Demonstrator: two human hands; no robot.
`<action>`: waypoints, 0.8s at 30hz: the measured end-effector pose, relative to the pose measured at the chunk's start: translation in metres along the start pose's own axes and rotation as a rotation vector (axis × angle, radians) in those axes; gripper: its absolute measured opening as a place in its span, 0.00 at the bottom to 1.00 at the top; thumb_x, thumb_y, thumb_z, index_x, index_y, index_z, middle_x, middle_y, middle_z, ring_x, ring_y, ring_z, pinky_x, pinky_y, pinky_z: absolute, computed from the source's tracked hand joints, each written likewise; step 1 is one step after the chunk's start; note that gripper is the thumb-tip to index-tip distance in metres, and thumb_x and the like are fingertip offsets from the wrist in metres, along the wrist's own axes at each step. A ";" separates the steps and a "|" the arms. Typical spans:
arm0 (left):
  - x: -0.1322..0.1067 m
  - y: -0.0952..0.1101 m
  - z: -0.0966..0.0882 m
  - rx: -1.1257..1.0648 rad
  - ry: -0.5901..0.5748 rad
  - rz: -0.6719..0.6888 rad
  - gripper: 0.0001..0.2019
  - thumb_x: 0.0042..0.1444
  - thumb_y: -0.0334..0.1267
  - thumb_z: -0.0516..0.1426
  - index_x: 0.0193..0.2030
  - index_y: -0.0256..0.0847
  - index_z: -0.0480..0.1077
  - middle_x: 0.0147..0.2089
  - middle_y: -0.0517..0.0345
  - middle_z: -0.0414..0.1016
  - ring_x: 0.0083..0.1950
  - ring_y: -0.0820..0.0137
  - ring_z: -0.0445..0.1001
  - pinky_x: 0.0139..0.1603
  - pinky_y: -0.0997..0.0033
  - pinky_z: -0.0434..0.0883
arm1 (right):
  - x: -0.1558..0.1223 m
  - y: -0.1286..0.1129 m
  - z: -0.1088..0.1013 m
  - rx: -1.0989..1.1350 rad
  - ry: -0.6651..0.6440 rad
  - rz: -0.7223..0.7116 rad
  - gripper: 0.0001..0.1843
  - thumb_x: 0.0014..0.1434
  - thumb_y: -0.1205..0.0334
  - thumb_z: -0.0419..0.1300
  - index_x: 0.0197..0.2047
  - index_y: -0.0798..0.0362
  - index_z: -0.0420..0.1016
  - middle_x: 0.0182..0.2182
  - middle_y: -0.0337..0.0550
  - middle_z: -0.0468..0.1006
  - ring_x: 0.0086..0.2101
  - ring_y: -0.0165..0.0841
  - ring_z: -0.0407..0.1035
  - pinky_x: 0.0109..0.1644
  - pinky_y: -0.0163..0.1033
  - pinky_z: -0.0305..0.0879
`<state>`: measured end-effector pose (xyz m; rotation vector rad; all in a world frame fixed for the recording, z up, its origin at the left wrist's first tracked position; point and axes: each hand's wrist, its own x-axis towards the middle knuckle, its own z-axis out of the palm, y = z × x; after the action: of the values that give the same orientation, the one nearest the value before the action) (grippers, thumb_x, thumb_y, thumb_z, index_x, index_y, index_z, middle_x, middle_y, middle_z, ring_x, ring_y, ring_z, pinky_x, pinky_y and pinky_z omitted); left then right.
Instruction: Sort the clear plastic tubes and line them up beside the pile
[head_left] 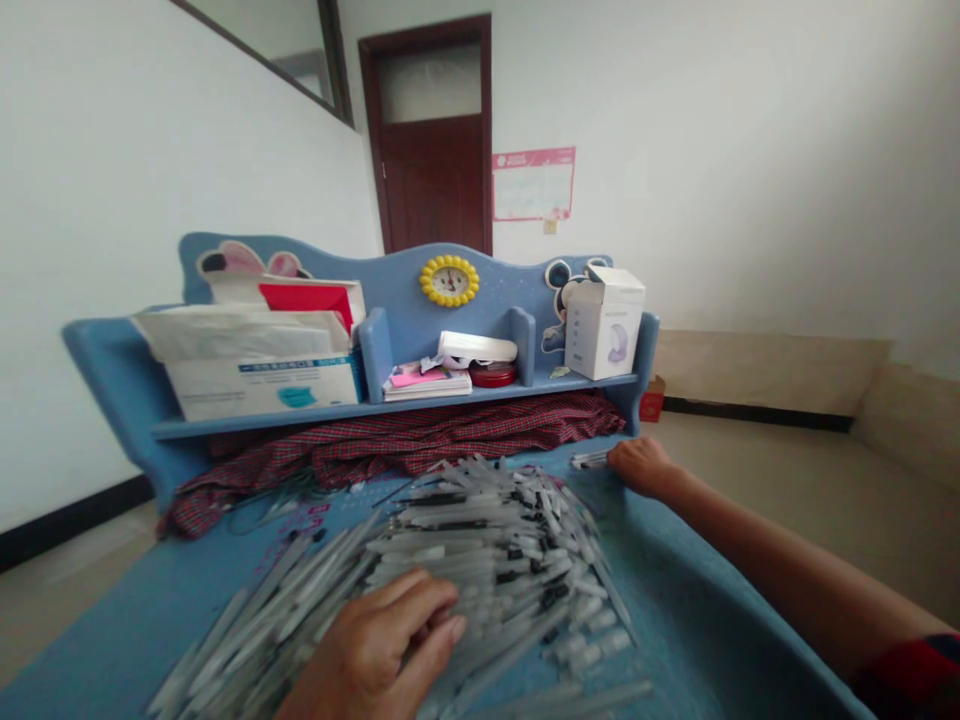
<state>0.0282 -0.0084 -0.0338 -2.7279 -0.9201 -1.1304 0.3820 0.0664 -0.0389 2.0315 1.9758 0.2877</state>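
A large heap of clear plastic pens (450,540), some with black parts, covers the middle of the blue desk (675,610). Over the near side of the heap is my left hand (382,640), its fingers curled and the thumb close to the index finger. Whatever lies within those fingers is hidden. My right hand (641,465) reaches to the desk's far right edge, fingers closed at a small bunch of clear pens (590,459) whose ends stick out to the left. Short clear caps (589,640) lie loose at the heap's right side.
Behind the heap, a red checked cloth (420,435) lies below the blue shelf (337,408). The shelf holds a mask box (259,375), booklets (427,384), a red round tin (493,374) and a white box (604,325). A yellow flower clock (449,281) is on its back panel.
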 end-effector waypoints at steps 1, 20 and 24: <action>0.001 -0.001 -0.001 -0.002 -0.040 0.021 0.08 0.58 0.38 0.52 0.32 0.44 0.71 0.26 0.63 0.74 0.26 0.75 0.74 0.28 0.82 0.70 | 0.002 0.000 0.001 0.002 0.002 -0.003 0.16 0.62 0.58 0.55 0.51 0.56 0.68 0.47 0.47 0.71 0.43 0.36 0.69 0.46 0.47 0.68; 0.006 0.005 -0.008 0.038 -0.103 0.046 0.10 0.59 0.36 0.49 0.31 0.43 0.70 0.28 0.61 0.75 0.29 0.73 0.76 0.30 0.80 0.71 | 0.002 0.002 0.002 0.919 0.040 0.199 0.10 0.63 0.65 0.50 0.44 0.59 0.70 0.32 0.45 0.78 0.28 0.29 0.74 0.31 0.33 0.69; 0.007 0.004 -0.007 0.041 -0.090 0.089 0.09 0.59 0.36 0.49 0.32 0.43 0.70 0.27 0.61 0.75 0.28 0.74 0.76 0.29 0.81 0.71 | 0.001 -0.010 0.012 1.101 -0.126 0.300 0.14 0.64 0.58 0.52 0.48 0.58 0.68 0.38 0.45 0.75 0.33 0.30 0.72 0.35 0.38 0.71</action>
<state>0.0296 -0.0098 -0.0238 -2.7765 -0.8127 -0.9705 0.3769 0.0670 -0.0538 2.8321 1.9057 -1.0824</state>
